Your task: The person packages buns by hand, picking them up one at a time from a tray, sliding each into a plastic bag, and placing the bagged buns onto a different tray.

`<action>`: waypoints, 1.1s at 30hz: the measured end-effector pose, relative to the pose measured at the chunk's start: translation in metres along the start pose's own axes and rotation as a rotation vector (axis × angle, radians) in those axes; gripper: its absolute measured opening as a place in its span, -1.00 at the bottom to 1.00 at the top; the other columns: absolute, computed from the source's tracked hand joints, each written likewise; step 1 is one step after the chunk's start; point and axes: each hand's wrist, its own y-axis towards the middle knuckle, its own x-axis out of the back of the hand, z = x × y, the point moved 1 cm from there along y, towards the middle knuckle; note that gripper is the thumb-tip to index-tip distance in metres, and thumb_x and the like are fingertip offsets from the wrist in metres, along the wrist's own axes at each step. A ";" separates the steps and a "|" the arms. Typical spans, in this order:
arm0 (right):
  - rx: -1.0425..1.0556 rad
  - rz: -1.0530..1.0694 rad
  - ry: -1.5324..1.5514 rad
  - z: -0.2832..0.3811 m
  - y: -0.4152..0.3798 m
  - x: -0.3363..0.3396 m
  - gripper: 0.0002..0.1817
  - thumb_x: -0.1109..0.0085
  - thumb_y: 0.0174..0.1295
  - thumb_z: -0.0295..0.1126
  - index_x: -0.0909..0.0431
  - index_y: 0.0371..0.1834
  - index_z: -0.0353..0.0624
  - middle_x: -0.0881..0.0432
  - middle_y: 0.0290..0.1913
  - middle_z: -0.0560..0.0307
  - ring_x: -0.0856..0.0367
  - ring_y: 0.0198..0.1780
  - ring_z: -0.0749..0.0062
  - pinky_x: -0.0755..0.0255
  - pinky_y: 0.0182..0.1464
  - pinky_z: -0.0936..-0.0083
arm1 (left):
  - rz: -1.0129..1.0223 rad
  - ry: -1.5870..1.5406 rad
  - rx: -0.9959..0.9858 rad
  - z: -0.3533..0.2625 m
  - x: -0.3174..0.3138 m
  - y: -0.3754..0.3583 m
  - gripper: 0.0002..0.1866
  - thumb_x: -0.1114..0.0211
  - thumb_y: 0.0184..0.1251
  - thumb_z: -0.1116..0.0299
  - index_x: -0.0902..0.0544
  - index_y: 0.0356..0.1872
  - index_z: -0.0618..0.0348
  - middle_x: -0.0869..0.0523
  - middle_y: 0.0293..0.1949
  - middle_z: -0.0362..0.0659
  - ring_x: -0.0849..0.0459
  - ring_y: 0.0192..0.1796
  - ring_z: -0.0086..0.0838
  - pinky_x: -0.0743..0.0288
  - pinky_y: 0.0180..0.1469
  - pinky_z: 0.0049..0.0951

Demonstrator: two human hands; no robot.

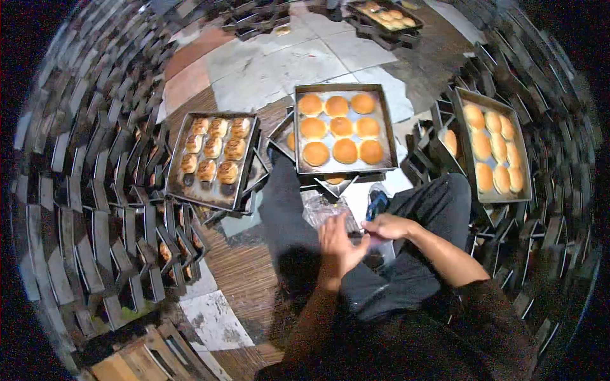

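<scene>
My left hand (pixel 342 246) is over my lap with its fingers stretched out and apart, its fingertips at a crinkled sheet of clear plastic (pixel 323 209) that looks like a bag. Close beside it, my right hand (pixel 389 227) has its fingers pinched together at the plastic's right edge. A small purplish patch between the hands is too blurred to name. Just beyond them, a square metal tray (pixel 389 127) holds several round golden buns (pixel 344 127) in rows. It rests on another tray, where part of a bun shows.
On the left, a tray (pixel 170 171) carries several buns with dark-streaked tops (pixel 213 147). To the right, a tilted tray (pixel 525 168) holds more golden buns (pixel 498 147). Tall stacks of dark trays (pixel 95 241) rise on both sides. Another bun tray (pixel 416 26) stands farther back.
</scene>
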 end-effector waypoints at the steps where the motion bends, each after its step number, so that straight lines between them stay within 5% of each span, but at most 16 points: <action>1: 0.259 -0.170 0.211 -0.005 -0.013 -0.006 -0.48 0.07 0.46 0.03 -0.68 -0.22 -0.25 -0.61 -0.52 0.27 -0.47 -0.46 0.51 -0.44 -0.27 0.45 | 0.132 -0.101 0.069 0.004 -0.014 -0.011 -0.53 -0.40 0.06 0.26 -0.56 0.01 0.21 -0.61 -0.09 0.10 -0.62 -0.05 -0.02 -0.49 0.00 -0.11; 2: 0.448 -0.296 0.322 0.008 -0.037 -0.007 -0.67 -0.14 0.37 -0.16 -0.68 -0.22 -0.24 -0.65 -0.47 0.13 -0.56 -0.43 0.40 -0.46 -0.26 0.42 | 0.170 -0.167 0.021 0.013 -0.023 -0.017 -0.59 -0.39 0.09 0.26 -0.60 -0.04 0.19 -0.65 -0.13 0.07 -0.65 -0.08 -0.05 -0.52 -0.04 -0.16; 4: 0.531 -0.467 0.046 0.022 -0.073 -0.008 -0.72 -0.24 0.25 -0.24 -0.69 -0.21 -0.27 -0.72 -0.22 -0.12 -0.71 -0.18 0.07 -0.54 -0.03 0.31 | 0.260 -0.298 -0.080 0.033 -0.022 -0.022 -0.72 -0.36 0.14 0.27 -0.69 -0.14 0.16 -0.72 -0.21 0.00 -0.71 -0.16 -0.13 -0.58 -0.10 -0.26; 6: 0.579 -0.709 -0.025 0.016 -0.082 -0.027 -0.80 -0.30 0.12 -0.40 -0.68 -0.21 -0.24 -0.70 -0.27 -0.15 -0.69 -0.22 -0.05 -0.56 -0.10 0.23 | 0.255 -0.275 -0.149 0.011 -0.004 -0.016 -0.86 -0.26 0.27 0.37 -0.69 -0.33 0.22 -0.72 -0.35 0.00 -0.71 -0.28 -0.07 -0.58 -0.21 -0.23; 8: 0.442 -0.799 0.143 0.017 -0.083 -0.042 -0.83 -0.28 0.15 -0.39 -0.66 -0.24 -0.21 -0.69 -0.32 -0.17 -0.69 -0.27 -0.07 -0.55 -0.12 0.17 | 0.286 -0.210 -0.114 0.010 -0.013 -0.016 -0.84 -0.26 0.30 0.34 -0.68 -0.32 0.21 -0.71 -0.34 0.01 -0.71 -0.28 -0.07 -0.58 -0.21 -0.23; 13: 0.505 -0.844 0.062 0.012 -0.078 -0.036 -0.88 -0.21 0.21 -0.44 -0.56 -0.27 -0.25 -0.65 -0.40 -0.16 -0.66 -0.30 -0.10 -0.52 -0.19 0.10 | 0.276 0.032 0.073 0.006 -0.027 -0.015 -0.71 -0.35 0.26 0.14 -0.70 -0.25 0.19 -0.72 -0.33 0.01 -0.71 -0.36 -0.06 -0.56 -0.25 -0.23; 16: 0.673 -1.266 -0.021 0.018 -0.097 -0.016 -0.90 -0.23 0.18 -0.50 -0.58 -0.28 -0.28 -0.64 -0.41 -0.12 -0.65 -0.35 -0.06 -0.53 -0.24 0.19 | 0.317 -0.095 0.009 -0.014 -0.002 -0.003 -0.63 -0.41 0.19 0.12 -0.70 -0.13 0.20 -0.73 -0.28 -0.01 -0.73 -0.28 -0.20 -0.56 -0.18 -0.31; 18: 0.661 -1.550 0.188 0.026 -0.112 0.001 -0.92 -0.23 0.18 -0.56 -0.62 -0.27 -0.30 -0.65 -0.41 -0.02 -0.67 -0.39 0.22 -0.53 -0.29 0.42 | 0.374 -0.291 -0.094 0.005 -0.001 0.003 -0.63 -0.42 0.24 0.23 -0.66 -0.01 0.22 -0.74 -0.23 -0.11 -0.70 -0.17 -0.45 -0.55 -0.10 -0.46; 20: 0.618 -1.507 0.534 0.032 -0.115 0.012 -0.94 -0.19 0.23 -0.57 -0.60 -0.27 -0.32 -0.64 -0.43 0.08 -0.66 -0.39 0.44 -0.50 -0.30 0.54 | 0.068 -0.997 0.371 0.015 -0.001 0.003 -0.73 -0.35 0.33 0.33 -0.64 -0.03 0.23 -0.72 -0.21 -0.22 -0.65 -0.22 -0.57 -0.52 -0.15 -0.54; 22: 0.666 -1.382 0.734 0.051 -0.103 0.005 -0.94 -0.14 0.29 -0.55 -0.59 -0.27 -0.33 -0.65 -0.42 0.07 -0.64 -0.39 0.52 -0.50 -0.30 0.57 | -0.101 -1.301 0.515 0.010 0.023 0.023 -0.88 -0.28 0.39 0.41 -0.66 -0.16 0.22 -0.70 -0.24 -0.27 -0.57 -0.30 -0.67 -0.46 -0.24 -0.61; 26: 0.934 -1.296 0.365 0.096 -0.077 0.010 -0.93 -0.17 0.25 -0.54 -0.60 -0.28 -0.32 -0.67 -0.36 -0.08 -0.70 -0.34 0.23 -0.53 -0.25 0.49 | -0.604 -0.886 0.488 0.051 0.049 0.037 -0.87 -0.31 0.37 0.37 -0.66 -0.26 0.22 -0.60 -0.49 -0.34 -0.45 -0.49 -0.70 -0.29 -0.46 -0.65; 28: 0.863 -1.189 0.337 0.115 -0.045 0.032 -0.88 -0.15 0.30 -0.47 -0.60 -0.29 -0.31 -0.67 -0.36 0.00 -0.66 -0.36 0.30 -0.51 -0.27 0.50 | -0.749 -0.769 0.446 0.075 0.060 0.038 -0.85 -0.27 0.39 0.37 -0.61 -0.35 0.23 -0.56 -0.55 -0.35 -0.39 -0.54 -0.72 -0.20 -0.51 -0.68; 29: 0.629 -0.958 0.571 0.121 -0.021 0.045 -0.77 -0.07 0.39 -0.35 -0.59 -0.31 -0.30 -0.65 -0.37 0.08 -0.60 -0.33 0.42 -0.47 -0.22 0.50 | -0.786 -0.883 0.512 0.093 0.061 0.035 -0.84 -0.29 0.38 0.39 -0.61 -0.34 0.27 -0.60 -0.48 -0.29 -0.47 -0.46 -0.67 -0.33 -0.41 -0.64; 31: 0.638 -0.709 0.797 0.093 0.088 0.080 -0.64 0.04 0.48 -0.24 -0.56 -0.34 -0.31 -0.62 -0.37 0.19 -0.54 -0.31 0.52 -0.43 -0.13 0.53 | -0.840 -0.977 0.579 0.095 0.064 0.041 -0.80 -0.31 0.37 0.35 -0.61 -0.34 0.30 -0.63 -0.41 -0.26 -0.54 -0.38 -0.61 -0.44 -0.34 -0.59; 32: 0.417 -0.721 0.718 0.078 0.138 0.096 -0.68 -0.02 0.44 -0.25 -0.60 -0.27 -0.32 -0.62 -0.38 0.22 -0.54 -0.31 0.55 -0.43 -0.14 0.54 | -0.827 -0.914 0.627 0.103 0.061 0.038 -0.81 -0.32 0.36 0.35 -0.61 -0.35 0.29 -0.63 -0.40 -0.26 -0.54 -0.39 -0.60 -0.44 -0.36 -0.59; 33: 0.276 -0.764 0.326 0.048 0.200 0.110 -0.70 -0.05 0.38 -0.26 -0.63 -0.16 -0.30 -0.70 -0.31 0.07 -0.63 -0.25 0.38 -0.46 -0.11 0.46 | -0.812 -0.847 0.673 0.112 0.060 0.031 -0.82 -0.33 0.35 0.36 -0.61 -0.35 0.28 -0.64 -0.40 -0.26 -0.54 -0.39 -0.60 -0.43 -0.37 -0.59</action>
